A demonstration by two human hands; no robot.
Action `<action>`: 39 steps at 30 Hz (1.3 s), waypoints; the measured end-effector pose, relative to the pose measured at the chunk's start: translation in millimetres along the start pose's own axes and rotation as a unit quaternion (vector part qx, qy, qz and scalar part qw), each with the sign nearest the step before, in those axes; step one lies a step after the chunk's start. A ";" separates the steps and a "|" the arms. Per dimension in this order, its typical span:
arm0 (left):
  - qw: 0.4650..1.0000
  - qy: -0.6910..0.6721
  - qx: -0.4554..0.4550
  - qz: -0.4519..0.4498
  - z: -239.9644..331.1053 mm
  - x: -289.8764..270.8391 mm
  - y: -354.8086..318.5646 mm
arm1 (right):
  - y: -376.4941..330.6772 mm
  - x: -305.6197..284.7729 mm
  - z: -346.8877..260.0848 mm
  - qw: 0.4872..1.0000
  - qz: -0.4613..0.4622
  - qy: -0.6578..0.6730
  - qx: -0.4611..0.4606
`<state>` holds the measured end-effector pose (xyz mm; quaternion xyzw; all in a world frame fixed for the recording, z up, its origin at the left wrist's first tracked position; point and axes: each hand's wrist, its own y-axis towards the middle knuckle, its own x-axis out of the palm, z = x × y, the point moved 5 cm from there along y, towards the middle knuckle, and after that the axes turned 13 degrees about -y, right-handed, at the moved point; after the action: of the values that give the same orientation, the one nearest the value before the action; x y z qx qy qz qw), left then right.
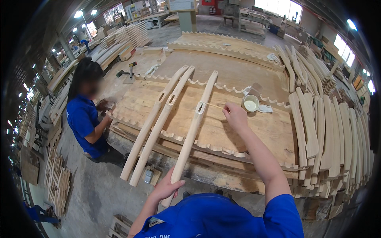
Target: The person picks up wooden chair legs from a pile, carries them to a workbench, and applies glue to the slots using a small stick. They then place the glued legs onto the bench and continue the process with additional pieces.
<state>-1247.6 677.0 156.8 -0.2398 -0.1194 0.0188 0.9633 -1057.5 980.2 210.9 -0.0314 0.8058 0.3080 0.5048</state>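
Scalloped plank stack (254, 131) serves as my bench, raising the work to reach. Three curved wooden legs lie across it; my left hand (168, 189) closes around the overhanging end of the nearest leg (193, 127), steadying it. My right hand (235, 115) pinches a thin stick (212, 105), tip at the leg's mortise slot. The glue cup (251, 104) stands just beside.

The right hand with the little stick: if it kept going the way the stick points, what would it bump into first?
The right hand points its thin stick left at the slot in the nearest long wooden piece. The tip looks at or just inside that slot, so it would probably meet that wood first; depth is hard to judge.
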 end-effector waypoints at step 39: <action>0.997 -0.011 0.061 0.036 6.1 -3.0 -20.0 | -37.7 -35.1 23.5 0.928 0.036 0.363 0.074</action>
<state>-1252.4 661.9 170.7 -0.1845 -0.1196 0.0633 0.9735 -1008.0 953.1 215.5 -0.0746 0.9550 0.2331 0.1674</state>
